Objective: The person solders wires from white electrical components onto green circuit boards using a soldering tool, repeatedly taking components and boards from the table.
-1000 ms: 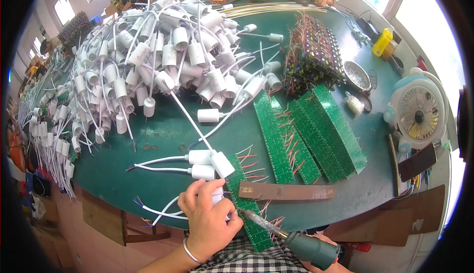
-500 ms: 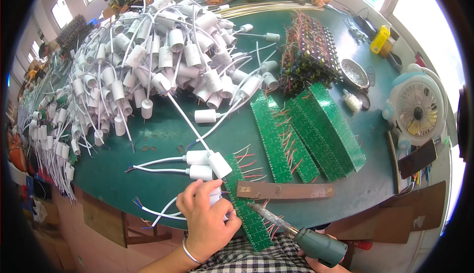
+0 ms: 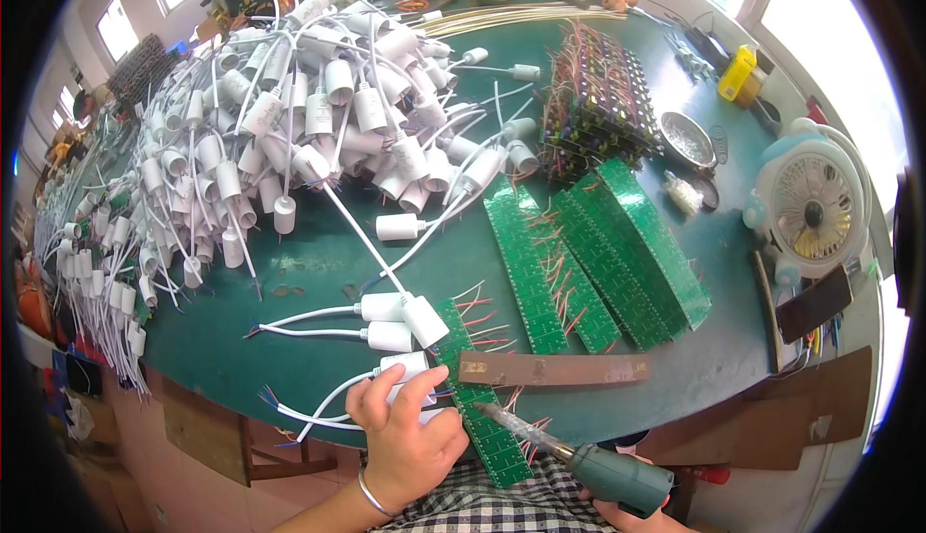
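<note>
"Green circuit board (image 3: pixel 500 461) just right of the left fingers; that is the piece I'm watching from my remote seat; its near end seems to overhang the table (image 3: pixel 241 359), and beyond the fingers a brown bar (image 3: pixel 555 369) lies across it."

"What do the hands hold?"

"Right hand (image 3: pixel 632 517) wrapped round the handle of the soldering iron (image 3: pixel 617 478), much of it hidden beneath; the left hand (image 3: pixel 407 441) has thumb and forefinger somewhat apart, beside white lamp sockets (image 3: pixel 407 362); whether a wire is pinched there, I cannot tell."

"Which step is it, would you say?"

"I'd judge it to be soldering a socket's wire to the board; the iron's tip is over the board, right of the left fingers, though I can't confirm contact from up here; two loose sockets (image 3: pixel 388 336) lie just past those fingers, another resting against them."

"And what does the next move call for?"

"As I read it, a wire end held steady at the joint by the left fingers, and a light, brief touch of the tip from their right; I'd want skin well clear of hot metal, and no slip of the board."
</note>
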{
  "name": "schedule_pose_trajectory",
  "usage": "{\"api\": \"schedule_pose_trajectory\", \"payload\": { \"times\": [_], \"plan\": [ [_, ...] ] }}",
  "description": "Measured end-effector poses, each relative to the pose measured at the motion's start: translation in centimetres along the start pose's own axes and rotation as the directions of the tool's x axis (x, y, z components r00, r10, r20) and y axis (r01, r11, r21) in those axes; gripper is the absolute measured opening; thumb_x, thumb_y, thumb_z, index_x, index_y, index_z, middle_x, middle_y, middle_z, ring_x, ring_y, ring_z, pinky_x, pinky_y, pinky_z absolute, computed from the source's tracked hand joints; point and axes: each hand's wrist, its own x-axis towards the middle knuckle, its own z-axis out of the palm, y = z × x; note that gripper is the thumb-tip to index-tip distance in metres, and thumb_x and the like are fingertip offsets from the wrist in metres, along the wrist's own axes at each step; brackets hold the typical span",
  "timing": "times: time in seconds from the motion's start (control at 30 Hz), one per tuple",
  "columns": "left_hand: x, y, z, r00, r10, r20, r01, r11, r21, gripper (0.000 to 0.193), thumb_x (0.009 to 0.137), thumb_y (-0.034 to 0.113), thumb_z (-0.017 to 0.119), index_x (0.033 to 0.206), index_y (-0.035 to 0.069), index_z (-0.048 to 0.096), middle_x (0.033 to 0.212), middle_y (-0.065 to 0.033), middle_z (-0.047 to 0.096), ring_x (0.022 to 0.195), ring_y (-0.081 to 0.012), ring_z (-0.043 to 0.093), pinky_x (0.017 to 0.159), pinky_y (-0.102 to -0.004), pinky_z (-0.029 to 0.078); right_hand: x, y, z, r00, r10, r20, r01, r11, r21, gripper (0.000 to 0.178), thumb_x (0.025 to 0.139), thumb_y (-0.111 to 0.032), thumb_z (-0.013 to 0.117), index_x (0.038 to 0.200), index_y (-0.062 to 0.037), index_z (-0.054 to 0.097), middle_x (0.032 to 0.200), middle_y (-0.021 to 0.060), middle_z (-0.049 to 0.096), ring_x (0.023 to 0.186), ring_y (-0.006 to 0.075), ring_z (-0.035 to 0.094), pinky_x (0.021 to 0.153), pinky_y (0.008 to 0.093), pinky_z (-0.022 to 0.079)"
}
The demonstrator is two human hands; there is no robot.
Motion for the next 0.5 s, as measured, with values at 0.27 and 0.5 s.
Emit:
{"api": "schedule_pose_trajectory", "payload": {
  "times": [0.27,0.5],
  "plan": [
    [0.7,-0.2,-0.4,0.998,-0.008,0.063,0.012,0.998,-0.054,0.017,0.055,0.006,0.069,0.063,0.012,0.056,0.119,-0.0046,0.054,0.117,-0.0345,0.037,0.091,-0.0504,0.026,-0.3,0.7,0.5,0.996,0.088,0.009,-0.088,0.961,0.261,0.042,0.085,-0.023,0.066,0.117,0.002,0.056,0.111,0.0155,0.061,0.098,0.0267,0.06,0.082,0.0369,0.047],
    [1.5,0.1,-0.9,0.993,-0.023,0.12,0.032,0.997,-0.073,0.017,0.055,0.006,0.069,0.063,0.01,0.054,0.12,-0.0042,0.054,0.114,-0.0353,0.038,0.09,-0.0506,0.026,0.1,1.2,1.1,0.998,-0.051,-0.032,0.052,0.997,0.055,0.035,0.085,-0.024,0.067,0.109,0.0006,0.061,0.1,0.0156,0.064,0.089,0.0267,0.062,0.078,0.0365,0.049]
  ]
}}
